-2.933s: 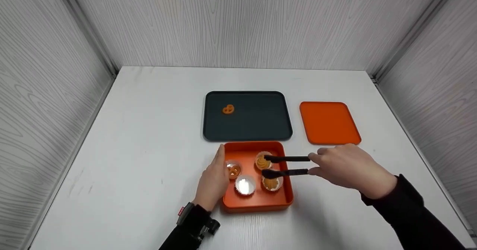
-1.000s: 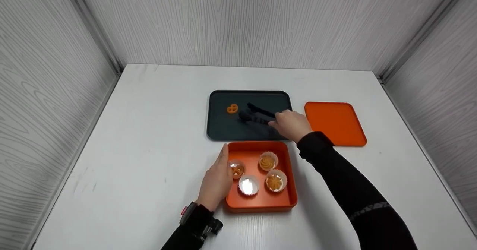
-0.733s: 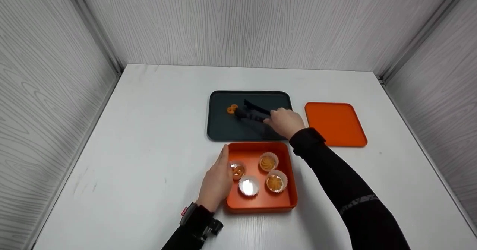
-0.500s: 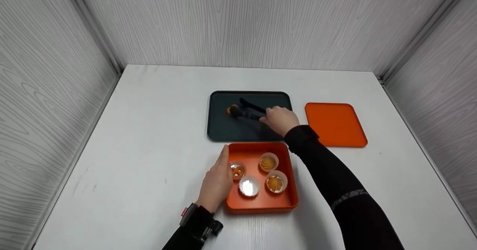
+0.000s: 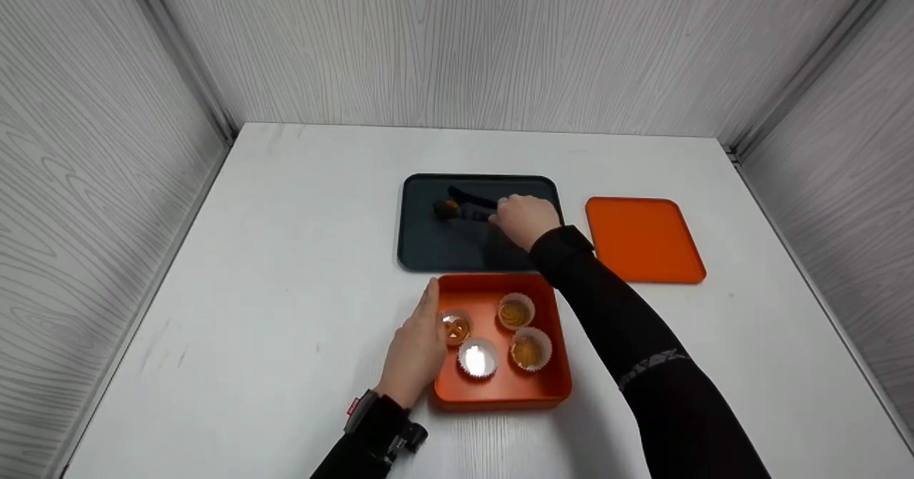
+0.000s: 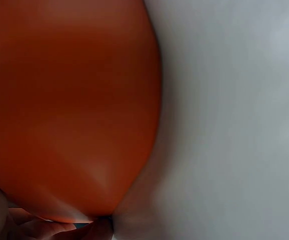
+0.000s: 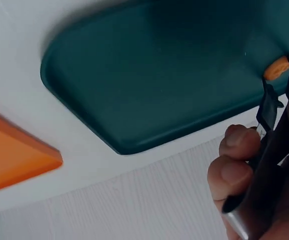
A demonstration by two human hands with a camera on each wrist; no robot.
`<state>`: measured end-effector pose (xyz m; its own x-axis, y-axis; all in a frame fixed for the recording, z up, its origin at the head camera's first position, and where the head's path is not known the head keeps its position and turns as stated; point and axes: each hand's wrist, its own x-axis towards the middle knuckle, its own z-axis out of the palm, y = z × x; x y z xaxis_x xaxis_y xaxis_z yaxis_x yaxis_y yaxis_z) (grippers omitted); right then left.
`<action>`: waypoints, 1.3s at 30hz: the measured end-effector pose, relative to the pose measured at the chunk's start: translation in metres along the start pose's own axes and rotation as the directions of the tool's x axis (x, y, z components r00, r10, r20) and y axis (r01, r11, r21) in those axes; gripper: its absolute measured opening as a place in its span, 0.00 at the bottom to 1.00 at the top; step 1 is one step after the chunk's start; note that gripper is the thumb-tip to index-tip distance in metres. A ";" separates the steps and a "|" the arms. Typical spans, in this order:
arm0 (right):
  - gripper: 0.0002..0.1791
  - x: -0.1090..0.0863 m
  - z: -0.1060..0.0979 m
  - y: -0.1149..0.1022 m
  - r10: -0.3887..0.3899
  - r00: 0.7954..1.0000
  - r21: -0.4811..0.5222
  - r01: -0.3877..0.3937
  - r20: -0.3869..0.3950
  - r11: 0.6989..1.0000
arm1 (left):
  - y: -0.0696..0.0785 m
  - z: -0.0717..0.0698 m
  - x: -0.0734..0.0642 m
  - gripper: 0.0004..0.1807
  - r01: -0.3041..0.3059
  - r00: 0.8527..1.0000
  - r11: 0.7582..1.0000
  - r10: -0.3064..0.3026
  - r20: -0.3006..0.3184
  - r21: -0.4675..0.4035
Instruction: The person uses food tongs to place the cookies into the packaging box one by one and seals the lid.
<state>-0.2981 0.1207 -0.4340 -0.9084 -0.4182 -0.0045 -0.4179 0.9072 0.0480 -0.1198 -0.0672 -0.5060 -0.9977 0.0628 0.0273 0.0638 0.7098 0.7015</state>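
Note:
My right hand point(image 5: 527, 220) grips black tongs point(image 7: 270, 106) over the dark green tray point(image 5: 443, 252). Between the tong tips is an orange pretzel point(image 7: 277, 68), mostly hidden in the head view. With straight fingers, my left hand point(image 5: 414, 356) rests along the left wall of an orange box point(image 5: 493, 392). Inside the box, one paper cup point(image 5: 478, 358) has nothing in it. A pretzel point(image 5: 455, 332) lies in the cup beside my left fingers. Two more cups on the right hold a swirled piece point(image 5: 514, 314) and a ridged golden piece point(image 5: 527, 352).
An orange square tray or lid point(image 5: 646, 242) lies right of the green tray. Everything stands on a white table point(image 5: 285, 250) with grey wood-grain panels point(image 5: 464, 51) behind and at both sides. My right sleeve point(image 5: 621, 329) passes above the box's right edge.
My right hand has carried the tongs from above the box to the green tray, then leftward until their tips stand around the pretzel there. My left hand stays at the box.

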 end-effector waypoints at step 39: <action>0.15 -0.099 -0.043 0.056 -0.139 0.988 0.057 0.143 -0.066 0.988 | 0.000 0.000 0.002 0.34 0.022 1.000 1.000 -0.022 -0.001 0.015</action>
<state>-0.2312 0.2105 -0.3878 -0.8386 -0.5421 0.0544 -0.5433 0.8395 -0.0102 -0.1214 -0.0667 -0.5060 -0.9988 0.0467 0.0121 0.0421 0.7215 0.6912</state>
